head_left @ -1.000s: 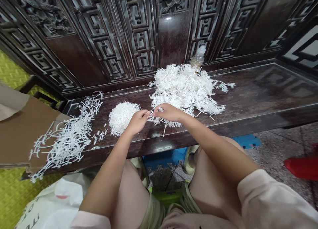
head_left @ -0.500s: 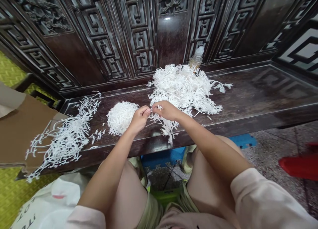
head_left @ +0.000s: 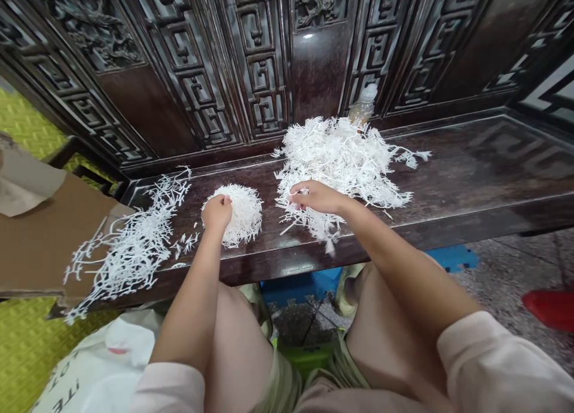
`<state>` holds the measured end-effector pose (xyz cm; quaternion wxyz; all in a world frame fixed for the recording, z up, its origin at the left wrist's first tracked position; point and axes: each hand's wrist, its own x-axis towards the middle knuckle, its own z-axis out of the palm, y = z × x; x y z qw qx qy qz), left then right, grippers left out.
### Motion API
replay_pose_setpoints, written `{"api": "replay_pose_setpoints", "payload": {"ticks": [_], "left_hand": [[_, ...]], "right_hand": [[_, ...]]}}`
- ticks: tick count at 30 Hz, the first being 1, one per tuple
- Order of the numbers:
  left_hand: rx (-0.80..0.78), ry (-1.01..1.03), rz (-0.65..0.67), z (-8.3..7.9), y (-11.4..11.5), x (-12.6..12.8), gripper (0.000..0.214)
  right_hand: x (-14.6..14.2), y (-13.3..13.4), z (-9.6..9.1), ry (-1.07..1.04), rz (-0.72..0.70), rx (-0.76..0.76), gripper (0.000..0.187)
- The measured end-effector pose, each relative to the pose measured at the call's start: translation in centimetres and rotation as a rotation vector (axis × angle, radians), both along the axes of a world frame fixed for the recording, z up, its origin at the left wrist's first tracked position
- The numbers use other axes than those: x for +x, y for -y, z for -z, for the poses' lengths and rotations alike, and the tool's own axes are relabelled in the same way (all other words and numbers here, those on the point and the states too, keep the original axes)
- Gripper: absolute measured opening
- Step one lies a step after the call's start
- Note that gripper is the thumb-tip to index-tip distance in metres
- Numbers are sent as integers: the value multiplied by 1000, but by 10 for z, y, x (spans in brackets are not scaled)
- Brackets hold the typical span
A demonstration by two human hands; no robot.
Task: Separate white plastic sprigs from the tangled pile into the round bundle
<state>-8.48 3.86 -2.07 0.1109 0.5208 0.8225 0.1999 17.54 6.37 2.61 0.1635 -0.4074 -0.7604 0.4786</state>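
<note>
The person sits facing a dark carved wooden bench (head_left: 466,156), with both bare forearms reaching out over it. The left hand (head_left: 217,213) rests on top of a tight, dome-shaped mound of white branching sprigs (head_left: 246,222) near the middle of the frame. Its fingers curl down over the crown, half closed, but I can't tell whether they have hold of a sprig or are only pressing. The right hand (head_left: 316,198) lies a little farther right, on the front edge of a much larger, looser heap of the same sprigs (head_left: 345,156). Its fingers (head_left: 296,192) are loosely curled and point left, their tips in the tangle, though any grip is hidden. That heap spreads lengthwise along the bench, and the right hand is the nearer one to it, its forearm slanting in from the lower right. The left forearm rises almost straight to the mound, with a narrow strip of dark wood between mound and heap. A thinner scatter of sprigs (head_left: 134,245) sprawls to the left, partly over a brown cardboard sheet (head_left: 45,239). A plastic bottle (head_left: 362,105) stands behind the heap against the carved panel (head_left: 255,54), and a white plastic bag (head_left: 98,359) sits at the lower left.
</note>
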Motion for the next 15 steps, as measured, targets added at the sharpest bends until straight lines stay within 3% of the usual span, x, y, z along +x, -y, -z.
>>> {"api": "replay_pose_setpoints", "payload": {"ticks": [3,5,10,12,15], "left_hand": [[-226,-83,-76,20,-2,-16,20],[-265,-110,-78,24,0,-15,17],[-99,-218,-109,11,-1,10,31],[-6,-179,-30,1,1,25,30],[7,34,231,-14,11,51,34]], "right_hand": [[-7,5,3,20,-22,31,27],[-9,4,5,45,-25,91,25],[-11,2,10,86,-20,175,22],[-12,3,10,116,5,208,22],[-13,5,9,146,13,281,21]]}}
